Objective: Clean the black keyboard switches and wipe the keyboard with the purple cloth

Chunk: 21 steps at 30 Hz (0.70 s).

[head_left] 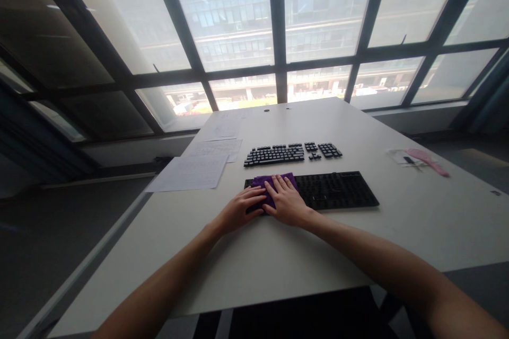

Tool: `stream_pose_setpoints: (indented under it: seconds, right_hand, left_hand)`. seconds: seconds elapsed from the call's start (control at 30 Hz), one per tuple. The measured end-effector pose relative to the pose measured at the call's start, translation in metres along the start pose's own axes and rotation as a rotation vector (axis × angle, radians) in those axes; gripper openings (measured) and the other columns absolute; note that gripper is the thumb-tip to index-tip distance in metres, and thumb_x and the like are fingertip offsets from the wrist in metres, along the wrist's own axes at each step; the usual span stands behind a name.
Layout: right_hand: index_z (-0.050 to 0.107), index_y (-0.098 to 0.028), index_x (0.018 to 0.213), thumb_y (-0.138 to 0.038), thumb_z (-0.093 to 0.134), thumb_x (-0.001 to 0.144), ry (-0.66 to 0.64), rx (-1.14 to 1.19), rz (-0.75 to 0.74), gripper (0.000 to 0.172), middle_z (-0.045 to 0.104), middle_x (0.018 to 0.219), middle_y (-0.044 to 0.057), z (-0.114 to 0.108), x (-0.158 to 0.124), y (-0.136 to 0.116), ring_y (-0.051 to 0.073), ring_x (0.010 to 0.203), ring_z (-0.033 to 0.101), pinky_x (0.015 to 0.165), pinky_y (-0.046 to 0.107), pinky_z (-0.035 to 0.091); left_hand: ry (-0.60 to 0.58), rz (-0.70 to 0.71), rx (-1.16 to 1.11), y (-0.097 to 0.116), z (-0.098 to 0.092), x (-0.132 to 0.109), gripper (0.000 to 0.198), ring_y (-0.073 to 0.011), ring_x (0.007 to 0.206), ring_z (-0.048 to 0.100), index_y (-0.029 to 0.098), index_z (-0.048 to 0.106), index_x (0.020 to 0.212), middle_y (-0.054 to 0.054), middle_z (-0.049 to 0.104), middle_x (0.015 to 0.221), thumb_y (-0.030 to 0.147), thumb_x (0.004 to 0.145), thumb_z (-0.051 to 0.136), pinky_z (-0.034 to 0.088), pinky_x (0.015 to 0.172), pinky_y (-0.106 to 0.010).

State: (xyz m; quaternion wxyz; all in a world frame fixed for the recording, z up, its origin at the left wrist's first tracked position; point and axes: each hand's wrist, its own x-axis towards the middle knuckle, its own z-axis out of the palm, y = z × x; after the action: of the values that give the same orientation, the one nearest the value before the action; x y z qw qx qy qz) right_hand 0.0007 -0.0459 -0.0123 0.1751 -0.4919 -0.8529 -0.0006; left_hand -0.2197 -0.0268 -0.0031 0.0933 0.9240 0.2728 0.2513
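Note:
A black keyboard base (338,190) without keycaps lies flat near the middle of the white table. Over its left end is a purple cloth (260,181). My right hand (287,202) lies on the cloth with its fingers spread, pressing it flat. My left hand (242,209) rests at the left end of the base, fingers apart, its fingertips at the cloth's left part. Behind the base, loose black keycaps (274,155) are laid out in keyboard order, with a number block (330,150) at the right. The cloth hides part of the base.
Sheets of paper (191,172) lie along the left side of the white table (310,259). At the right are a pink brush-like tool (427,160) and a clear plastic bag (397,157) with small items. Tall windows stand behind the table.

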Motion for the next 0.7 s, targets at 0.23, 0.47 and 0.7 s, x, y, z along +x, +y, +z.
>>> stream_pose_setpoints:
  seconds: [0.23, 0.47, 0.7]
  right_hand:
    - [0.035, -0.012, 0.153, -0.059, 0.045, 0.094, -0.015, -0.002, 0.006, 0.076, 0.023, 0.161, 0.018, -0.0028, 0.0002, -0.0004, 0.033, 0.15, 0.017, 0.12, 0.047, 0.013]
    - [0.036, -0.013, 0.152, -0.059, 0.046, 0.093, 0.005, 0.0, 0.005, 0.075, 0.024, 0.16, 0.019, -0.0009, -0.0001, -0.0002, 0.033, 0.149, 0.019, 0.12, 0.046, 0.012]
    - [0.035, -0.013, 0.153, -0.059, 0.045, 0.094, -0.013, -0.001, 0.007, 0.075, 0.023, 0.161, 0.019, -0.0019, 0.0003, -0.0005, 0.032, 0.15, 0.017, 0.12, 0.046, 0.012]
  left_hand:
    - [0.011, 0.005, -0.016, -0.0032, 0.0022, -0.0009, 0.043, -0.0286, 0.132, 0.051, 0.026, 0.061, 0.131, -0.011, 0.059, 0.138, 0.029, 0.089, 0.067, 0.04, 0.112, -0.053]
    - [-0.004, -0.008, -0.005, -0.0033, 0.0016, -0.0011, 0.042, -0.0286, 0.132, 0.051, 0.026, 0.062, 0.131, -0.011, 0.058, 0.138, 0.031, 0.09, 0.066, 0.04, 0.112, -0.053]
    - [-0.001, -0.012, -0.012, -0.0027, 0.0015, -0.0015, 0.041, -0.0279, 0.132, 0.051, 0.026, 0.062, 0.13, -0.011, 0.058, 0.139, 0.03, 0.09, 0.066, 0.039, 0.114, -0.052]
